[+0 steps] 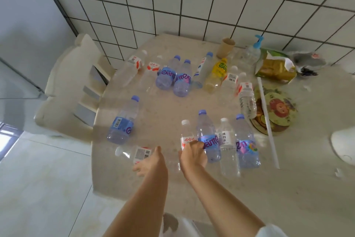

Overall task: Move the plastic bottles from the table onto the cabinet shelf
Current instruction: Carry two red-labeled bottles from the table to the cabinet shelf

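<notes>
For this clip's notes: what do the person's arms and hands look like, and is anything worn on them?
Both forearms are bare. The left hand and right hand show no gloves, rings, watch or bracelets. The only clothing on an arm is the edge of a white sleeve at the right elbow, near the bottom of the frame.

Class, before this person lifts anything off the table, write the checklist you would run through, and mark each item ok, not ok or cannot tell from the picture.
1. Right hand has a hold on the red-label bottle: ok, fingers curl round its label.
2. Left hand has a hold on the lying bottle: cannot tell, the hand hides the contact.
3. Neighbouring purple-label bottle will stay upright: not ok, it touches the gripped bottle.
4. Caps on: ok for both bottles at the hands.
5. Cabinet shelf ready: cannot tell, out of view.
6. Table edge safe: ok, both bottles sit inside it.
</notes>
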The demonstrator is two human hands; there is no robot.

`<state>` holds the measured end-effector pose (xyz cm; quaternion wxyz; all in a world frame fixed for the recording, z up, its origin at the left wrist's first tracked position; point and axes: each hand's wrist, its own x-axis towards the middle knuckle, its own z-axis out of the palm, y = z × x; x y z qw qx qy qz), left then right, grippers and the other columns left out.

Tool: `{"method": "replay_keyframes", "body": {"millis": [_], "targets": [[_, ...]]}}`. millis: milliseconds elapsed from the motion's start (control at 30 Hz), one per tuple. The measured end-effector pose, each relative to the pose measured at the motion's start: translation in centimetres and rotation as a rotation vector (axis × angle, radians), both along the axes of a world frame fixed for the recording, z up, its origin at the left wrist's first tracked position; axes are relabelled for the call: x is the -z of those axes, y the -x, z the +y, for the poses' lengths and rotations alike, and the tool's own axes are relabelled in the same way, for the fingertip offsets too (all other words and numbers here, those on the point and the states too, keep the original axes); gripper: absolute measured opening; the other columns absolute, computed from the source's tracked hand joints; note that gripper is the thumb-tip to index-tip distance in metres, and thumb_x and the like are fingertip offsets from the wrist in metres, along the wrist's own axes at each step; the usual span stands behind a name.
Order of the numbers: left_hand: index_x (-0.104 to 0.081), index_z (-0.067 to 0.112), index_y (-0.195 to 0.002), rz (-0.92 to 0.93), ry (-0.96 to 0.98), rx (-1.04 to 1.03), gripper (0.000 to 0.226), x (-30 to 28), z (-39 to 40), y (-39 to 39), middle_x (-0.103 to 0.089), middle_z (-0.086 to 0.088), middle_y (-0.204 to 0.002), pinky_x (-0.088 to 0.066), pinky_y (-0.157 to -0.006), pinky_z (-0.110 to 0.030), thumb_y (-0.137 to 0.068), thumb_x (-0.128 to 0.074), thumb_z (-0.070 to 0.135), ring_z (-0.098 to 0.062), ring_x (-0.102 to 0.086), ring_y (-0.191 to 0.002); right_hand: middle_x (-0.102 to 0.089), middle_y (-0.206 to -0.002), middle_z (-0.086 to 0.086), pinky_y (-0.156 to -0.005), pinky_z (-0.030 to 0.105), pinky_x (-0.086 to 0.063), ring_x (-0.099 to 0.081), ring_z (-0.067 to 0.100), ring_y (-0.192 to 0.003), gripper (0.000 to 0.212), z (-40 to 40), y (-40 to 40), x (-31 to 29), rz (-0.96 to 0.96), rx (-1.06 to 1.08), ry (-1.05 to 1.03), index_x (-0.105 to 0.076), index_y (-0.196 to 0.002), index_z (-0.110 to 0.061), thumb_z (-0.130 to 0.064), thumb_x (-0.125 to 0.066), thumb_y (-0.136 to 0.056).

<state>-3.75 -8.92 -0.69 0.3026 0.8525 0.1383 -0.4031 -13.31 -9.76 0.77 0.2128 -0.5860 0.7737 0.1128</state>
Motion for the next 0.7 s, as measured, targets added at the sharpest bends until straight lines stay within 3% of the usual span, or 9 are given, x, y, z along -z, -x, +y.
{"method": "replay_keyframes", "body": {"millis": [167,267,400,533,600,700], "targets": [[-0.031,-0.001,-0.134,-0.041,0.011,-0.063,0.089,0.2,0.4,0.7,-0.044,-0.025,-0.136,-0.042,-0.102,-0.046,-0.066,-0.079,0.032,-0.041,-0.052,-0.118,-0.048,-0.127,0.021,-0.082,0.042,-0.057,-0.06,0.033,-0.113,0.054,-1.1,-0.3,0.3,0.007,0.045,-0.097,-0.031,-0.137,0.013,-0.011,-0.053,-0.094],[-0.032,0.004,-0.136,-0.032,0.116,-0.1,0.087,0.2,1.4,0.6,-0.048,-0.022,-0.133,-0.045,-0.093,-0.041,-0.067,-0.078,0.029,-0.039,-0.056,-0.113,-0.051,-0.125,0.021,-0.079,0.042,-0.058,-0.063,0.033,-0.11,0.051,-1.1,-0.2,0.3,0.033,0.036,-0.075,-0.028,-0.134,0.016,-0.008,-0.05,-0.094],[-0.047,0.008,-0.128,-0.035,0.275,-0.084,0.073,0.5,3.0,0.4,-0.065,-0.013,-0.109,-0.053,-0.083,-0.036,-0.065,-0.079,0.023,-0.029,-0.065,-0.089,-0.055,-0.124,0.02,-0.077,0.036,-0.055,-0.065,0.03,-0.107,0.055,-1.1,0.3,0.9,0.034,0.016,-0.048,-0.03,-0.134,0.014,-0.012,-0.055,-0.093],[-0.06,0.006,-0.113,-0.004,0.423,-0.058,0.045,0.4,4.3,-0.1,-0.063,-0.01,-0.085,-0.048,-0.064,-0.03,-0.071,-0.076,0.008,-0.022,-0.06,-0.07,-0.057,-0.127,0.017,-0.083,0.034,-0.053,-0.063,0.028,-0.112,0.068,-1.1,1.0,0.2,-0.021,0.026,-0.039,-0.035,-0.134,0.007,-0.033,-0.066,-0.089],[-0.064,0.009,-0.104,0.038,0.443,-0.015,0.039,0.3,5.2,-0.4,-0.064,-0.011,-0.082,-0.05,-0.061,-0.032,-0.068,-0.077,0.01,-0.023,-0.061,-0.068,-0.054,-0.128,0.016,-0.086,0.036,-0.051,-0.061,0.03,-0.115,0.079,-1.0,1.5,-0.3,-0.06,0.012,-0.043,-0.035,-0.134,0.003,-0.047,-0.069,-0.082],[-0.068,0.018,-0.088,0.181,0.458,0.095,0.032,-0.1,6.8,-0.9,-0.07,-0.012,-0.082,-0.058,-0.064,-0.04,-0.057,-0.077,0.019,-0.026,-0.07,-0.071,-0.055,-0.128,0.014,-0.087,0.038,-0.05,-0.059,0.034,-0.116,0.073,-0.4,2.1,-0.6,-0.172,0.036,-0.055,-0.039,-0.129,-0.005,-0.047,-0.07,-0.079]]}}
